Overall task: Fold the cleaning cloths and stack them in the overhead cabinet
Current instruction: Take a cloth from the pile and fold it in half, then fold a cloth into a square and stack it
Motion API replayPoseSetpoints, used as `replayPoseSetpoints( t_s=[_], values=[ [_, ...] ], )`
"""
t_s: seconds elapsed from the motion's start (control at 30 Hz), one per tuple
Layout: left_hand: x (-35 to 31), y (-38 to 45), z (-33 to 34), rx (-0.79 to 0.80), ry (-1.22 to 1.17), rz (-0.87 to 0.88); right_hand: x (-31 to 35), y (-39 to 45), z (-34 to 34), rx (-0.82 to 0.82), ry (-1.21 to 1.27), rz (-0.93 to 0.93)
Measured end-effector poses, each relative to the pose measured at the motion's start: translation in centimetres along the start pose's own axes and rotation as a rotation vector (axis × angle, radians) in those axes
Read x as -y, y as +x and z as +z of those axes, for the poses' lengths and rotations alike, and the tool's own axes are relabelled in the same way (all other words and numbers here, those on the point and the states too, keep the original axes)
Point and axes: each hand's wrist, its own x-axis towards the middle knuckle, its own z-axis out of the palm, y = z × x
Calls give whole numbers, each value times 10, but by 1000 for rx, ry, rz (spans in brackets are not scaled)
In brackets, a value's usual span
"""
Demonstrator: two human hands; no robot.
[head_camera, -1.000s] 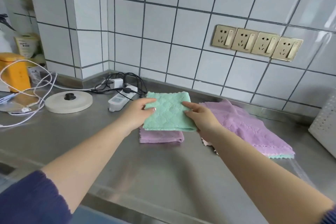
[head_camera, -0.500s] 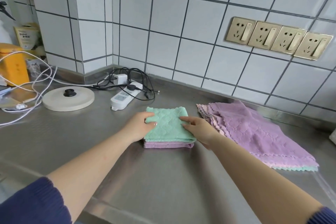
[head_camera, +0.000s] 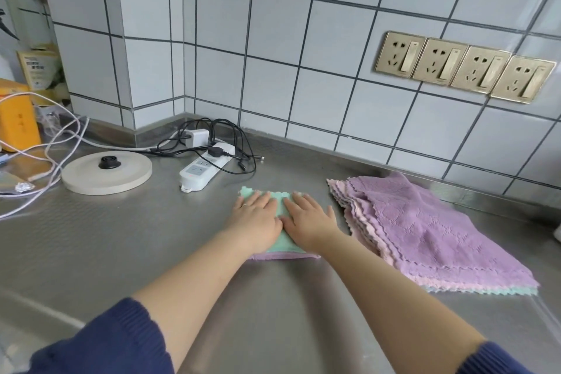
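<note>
A folded green cloth (head_camera: 280, 241) lies on top of a folded purple cloth (head_camera: 283, 256) on the steel counter (head_camera: 151, 240). My left hand (head_camera: 256, 218) and my right hand (head_camera: 308, 220) rest flat on the green cloth side by side, palms down, fingers spread and pointing at the wall. They cover most of it. To the right sits a pile of unfolded cloths (head_camera: 425, 231), purple on top with pink and green edges showing underneath. No cabinet is in view.
A white power strip (head_camera: 203, 171) with black cables and a white charger lies behind the cloths to the left. A round cream kettle base (head_camera: 106, 171) and white cords sit further left, near a yellow container (head_camera: 16, 118). Gold wall sockets (head_camera: 464, 67) are on the tiles.
The green cloth was lowered onto the folded purple one. Both hands moved from holding its sides to lying flat on top of it. The view shifted left and downward.
</note>
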Motion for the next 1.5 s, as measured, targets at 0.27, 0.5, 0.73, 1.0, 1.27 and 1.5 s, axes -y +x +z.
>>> replayPoseSetpoints(
  t_s=[0.27, 0.5, 0.73, 1.0, 1.27, 1.5],
  values=[
    [0, -7, -4, 8, -32, -104, -8, -8, 4, -115, 33, 63],
    [-45, -15, -15, -246, -145, 143, -64, -62, -18, -613, 129, -194],
    [-146, -17, -4, -240, -318, 509, -176, -136, -47, -428, 100, 187],
    [-198, 4, 21, -240, -38, 560, -226, -174, -46, -274, -24, 295],
    [-199, 13, 11, -382, -129, 500, -247, -157, -35, -374, -199, 314],
    [-186, 9, -4, -521, -98, 494, -263, -158, -45, -569, -180, 366]
  ],
)
